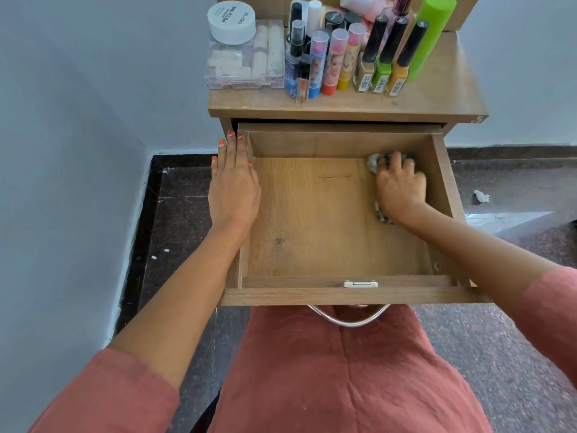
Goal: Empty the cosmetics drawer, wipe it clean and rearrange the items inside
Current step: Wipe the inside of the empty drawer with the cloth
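The wooden drawer is pulled out and holds no cosmetics. My left hand lies flat on the drawer's left wall, fingers spread. In the far right corner of the drawer floor, my right hand presses down on a crumpled grey cloth; another bit of it shows under my wrist. The cosmetics stand on the cabinet top: a white round jar on a clear plastic box, several lip balm tubes, nail polish bottles and a tall green can.
A metal handle hangs from the drawer front above my lap. The cabinet stands against a pale wall, with another wall close on the left. A crumpled scrap lies on the dark speckled floor at the right.
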The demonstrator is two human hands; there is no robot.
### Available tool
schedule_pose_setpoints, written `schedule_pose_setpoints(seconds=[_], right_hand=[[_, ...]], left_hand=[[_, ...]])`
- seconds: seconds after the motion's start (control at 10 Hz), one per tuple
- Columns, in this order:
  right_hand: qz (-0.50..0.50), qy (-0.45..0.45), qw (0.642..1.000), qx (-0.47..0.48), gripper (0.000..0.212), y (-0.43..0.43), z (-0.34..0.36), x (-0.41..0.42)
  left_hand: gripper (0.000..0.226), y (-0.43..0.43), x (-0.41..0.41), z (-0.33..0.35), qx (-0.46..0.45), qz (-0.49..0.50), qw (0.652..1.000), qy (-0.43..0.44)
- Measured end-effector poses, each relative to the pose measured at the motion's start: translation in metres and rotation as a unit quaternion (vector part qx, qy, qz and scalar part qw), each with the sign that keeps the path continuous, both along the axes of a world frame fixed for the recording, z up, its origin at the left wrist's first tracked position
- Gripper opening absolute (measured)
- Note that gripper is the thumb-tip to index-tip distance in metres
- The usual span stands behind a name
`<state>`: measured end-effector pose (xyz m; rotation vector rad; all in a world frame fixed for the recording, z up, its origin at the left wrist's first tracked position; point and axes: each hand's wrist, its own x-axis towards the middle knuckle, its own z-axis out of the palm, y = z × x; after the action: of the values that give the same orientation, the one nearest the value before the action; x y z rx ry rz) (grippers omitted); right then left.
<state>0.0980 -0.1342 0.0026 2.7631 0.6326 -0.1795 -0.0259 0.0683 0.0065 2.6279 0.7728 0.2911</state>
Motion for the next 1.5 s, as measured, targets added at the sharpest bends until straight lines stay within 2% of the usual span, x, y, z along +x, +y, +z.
schedule_pose_setpoints(seconds=[0.5, 0.8, 1.0, 1.3, 1.4, 1.5], right_hand=[[0.01, 0.031, 0.999, -0.004, 0.047, -0.016, 0.002, -0.014], [0.061, 0.106, 0.988, -0.098, 0.042, -0.044, 0.015, -0.051], [0.031, 0.123, 0.991, -0.031, 0.039, -0.042, 0.023, -0.056], [0.025, 0.126, 0.99, 0.059, 0.035, -0.024, 0.022, 0.012], [0.05, 0.109, 0.992, 0.049, 0.037, -0.026, 0.024, 0.018], [0.105, 0.13, 0.985, 0.044, 0.043, -0.036, 0.029, 0.008]], left_hand=[[0.046, 0.0, 0.001, 0.0, 0.008, 0.004, 1.0, 0.0], [0.047, 0.001, 0.001, 0.0, 0.003, 0.003, 1.0, 0.001], [0.047, 0.001, 0.002, 0.0, 0.0, 0.002, 1.0, -0.001], [0.047, 0.001, 0.002, 0.0, 0.009, -0.001, 1.0, -0.001], [0.048, 0.001, 0.002, 0.0, 0.011, 0.0, 1.0, 0.004], [0.048, 0.001, 0.002, 0.001, 0.011, -0.002, 1.0, 0.005]])
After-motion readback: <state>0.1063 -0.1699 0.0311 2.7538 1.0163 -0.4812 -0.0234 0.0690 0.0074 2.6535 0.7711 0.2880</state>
